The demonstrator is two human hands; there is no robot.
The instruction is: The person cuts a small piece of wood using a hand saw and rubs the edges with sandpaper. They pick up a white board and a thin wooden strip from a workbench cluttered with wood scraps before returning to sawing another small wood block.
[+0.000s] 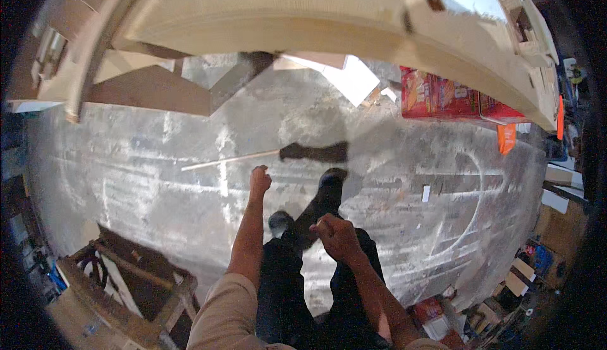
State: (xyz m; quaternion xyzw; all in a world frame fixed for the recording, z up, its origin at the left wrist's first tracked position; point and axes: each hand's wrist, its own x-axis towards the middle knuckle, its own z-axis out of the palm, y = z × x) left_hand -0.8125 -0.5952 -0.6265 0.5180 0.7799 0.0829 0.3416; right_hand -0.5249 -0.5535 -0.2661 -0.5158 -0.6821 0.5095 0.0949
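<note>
My left hand (260, 178) is out ahead of my body, its fingers curled closed, with nothing visible in it. Closer in, over my legs, my right hand (336, 236) is also curled closed, and no object shows in it. Just beyond my left hand, a thin pale wooden strip (231, 159) lies on the grey concrete floor (152, 179). Neither hand appears to touch anything. My shoe (332, 178) and dark trousers (281, 287) show below the hands.
A large pale wooden workbench (303, 30) spans the far side. Red printed boxes (439, 95), an orange piece (506, 137) and a white sheet (357, 81) sit beneath or beside it. A wooden frame stool (136, 264) stands near left. Clutter lines the right, including a cardboard piece (559, 233).
</note>
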